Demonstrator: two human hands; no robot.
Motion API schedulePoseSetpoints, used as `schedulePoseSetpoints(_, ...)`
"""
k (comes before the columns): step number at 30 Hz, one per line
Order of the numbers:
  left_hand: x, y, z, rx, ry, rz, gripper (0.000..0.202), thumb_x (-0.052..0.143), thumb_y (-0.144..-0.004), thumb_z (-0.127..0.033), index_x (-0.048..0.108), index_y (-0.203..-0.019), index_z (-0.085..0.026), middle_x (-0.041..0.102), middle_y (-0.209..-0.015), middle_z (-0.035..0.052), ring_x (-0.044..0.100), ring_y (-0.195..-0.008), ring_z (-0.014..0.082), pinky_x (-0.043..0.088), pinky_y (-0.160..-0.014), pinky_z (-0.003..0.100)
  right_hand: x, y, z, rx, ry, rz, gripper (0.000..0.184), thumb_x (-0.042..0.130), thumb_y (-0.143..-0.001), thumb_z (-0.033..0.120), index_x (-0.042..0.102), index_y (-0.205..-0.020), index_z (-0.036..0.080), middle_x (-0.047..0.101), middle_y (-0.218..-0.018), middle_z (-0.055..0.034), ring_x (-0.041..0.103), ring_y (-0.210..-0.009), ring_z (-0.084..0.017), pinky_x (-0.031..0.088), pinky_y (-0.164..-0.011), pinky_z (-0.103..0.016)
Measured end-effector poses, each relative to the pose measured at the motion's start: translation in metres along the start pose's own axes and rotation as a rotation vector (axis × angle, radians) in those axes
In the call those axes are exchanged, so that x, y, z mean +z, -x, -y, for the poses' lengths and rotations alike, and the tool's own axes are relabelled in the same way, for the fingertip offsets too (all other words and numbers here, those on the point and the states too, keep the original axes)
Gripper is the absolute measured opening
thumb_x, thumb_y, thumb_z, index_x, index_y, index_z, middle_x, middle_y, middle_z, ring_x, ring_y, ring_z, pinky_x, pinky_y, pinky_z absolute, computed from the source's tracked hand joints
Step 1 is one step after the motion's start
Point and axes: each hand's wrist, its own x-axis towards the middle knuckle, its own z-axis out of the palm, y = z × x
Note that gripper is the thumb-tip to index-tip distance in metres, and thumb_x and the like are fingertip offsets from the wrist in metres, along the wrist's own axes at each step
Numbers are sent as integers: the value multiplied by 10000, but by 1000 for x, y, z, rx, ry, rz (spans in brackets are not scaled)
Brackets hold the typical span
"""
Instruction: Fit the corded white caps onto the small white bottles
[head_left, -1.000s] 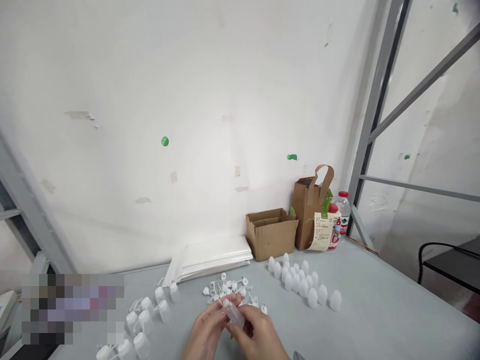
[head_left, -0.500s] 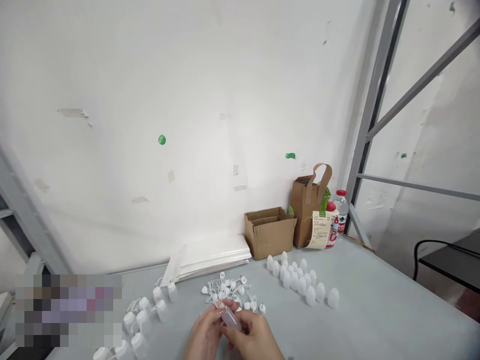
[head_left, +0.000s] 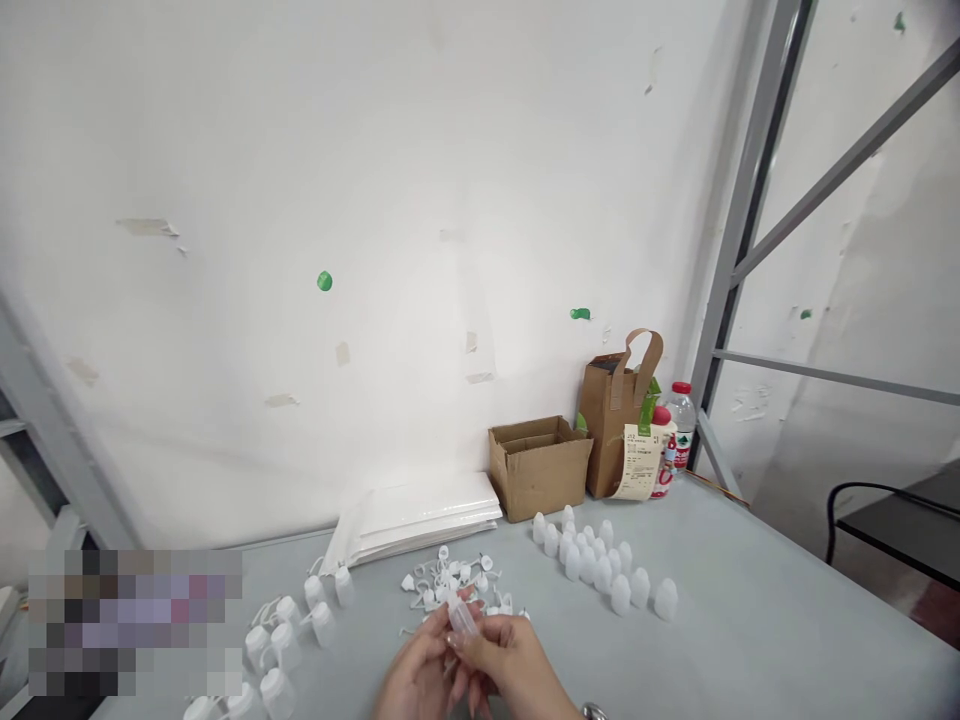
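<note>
My left hand (head_left: 420,670) and my right hand (head_left: 517,665) meet at the bottom middle of the view. Both grip a small translucent plastic bottle (head_left: 462,618), tilted, with its lower part partly hidden by my fingers. Just beyond my fingertips lies a heap of white tethered plastic caps (head_left: 444,585). Rows of white plastic bottles (head_left: 592,562) stand to the right of the heap. To the left stand several white bottles with tethered caps (head_left: 285,645), some of them beside my left hand.
The grey table (head_left: 757,590) meets a white wall. At its back stand a stack of white flat packets (head_left: 412,515), a cardboard box (head_left: 538,468), a paper bag (head_left: 609,435) and a water bottle (head_left: 681,425). A grey metal frame (head_left: 750,230) rises at the right.
The translucent bottle has turned to a more upright tilt between my hands, and my right hand has shifted around it. The view has moved only slightly.
</note>
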Motion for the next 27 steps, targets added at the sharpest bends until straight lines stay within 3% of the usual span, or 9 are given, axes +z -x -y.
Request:
schedulePoseSetpoints(3, 1, 1, 1, 15, -10, 35, 291, 564, -620, -179, 715, -869, -181, 727, -960, 85, 592, -993, 269, 437, -729, 323, -2, -1, 2, -33, 2, 32, 533, 675, -485, 662, 516, -538, 157, 563, -435, 21, 406, -319, -56, 274, -339, -193)
schedulePoseSetpoints(6, 0, 1, -8, 117, -130, 21, 316, 581, -609, -187, 705, -899, -172, 717, -1005, 95, 570, -1033, 291, 418, -823, 358, -6, -1, 4, -96, 38, 4, 519, 674, -527, 644, 547, -609, 147, 569, -463, 26, 396, -337, -50, 276, -369, -195)
schedulePoseSetpoints(8, -4, -1, -20, 239, -339, -90, 303, 607, -621, -225, 684, -908, -165, 708, -1007, 106, 580, -1010, 294, 409, -862, 377, -10, -1, 7, -134, 48, -41, 538, 655, -542, 659, 560, -652, 141, 591, -511, 10, 400, -369, -55, 286, -388, -197)
schedulePoseSetpoints(12, -19, -5, -42, 570, -956, -448, 292, 618, -625, -343, 621, -868, -180, 655, -956, 103, 593, -862, 280, 428, -835, 434, -19, 1, 16, -194, 66, -172, 561, 626, -558, 681, 578, -664, 132, 601, -611, -21, 420, -457, -75, 325, -427, -201)
schedulePoseSetpoints(14, -25, -7, -47, 627, -1187, -483, 281, 568, -682, -408, 617, -862, -198, 637, -920, 86, 585, -841, 272, 437, -804, 438, -22, 1, 18, -201, 79, -211, 556, 622, -565, 680, 584, -655, 133, 569, -595, -6, 413, -464, -76, 328, -437, -202)
schedulePoseSetpoints(16, -28, -9, -45, 597, -1323, -420, 281, 554, -705, -438, 644, -845, -212, 641, -876, 72, 587, -823, 264, 451, -771, 418, -23, 1, 18, -203, 86, -220, 556, 614, -571, 685, 583, -638, 134, 535, -562, 10, 401, -453, -74, 321, -438, -204)
schedulePoseSetpoints(22, -25, -15, -25, 578, -1392, -281, 172, 638, -660, -352, 739, -768, -264, 674, -818, 68, 576, -891, 283, 415, -859, 424, -19, -3, 10, -195, 53, -169, 616, 621, -531, 709, 580, -755, 137, 592, -623, -17, 437, -468, -87, 308, -435, -205)
schedulePoseSetpoints(27, -22, -17, -28, 540, -1048, -304, 122, 681, -591, -361, 724, -584, -247, 709, -798, 87, 575, -917, 310, 369, -925, 447, -16, -1, 6, -194, 48, -179, 505, 665, -563, 625, 502, -725, 176, 569, -579, 8, 463, -512, -113, 314, -473, -217)
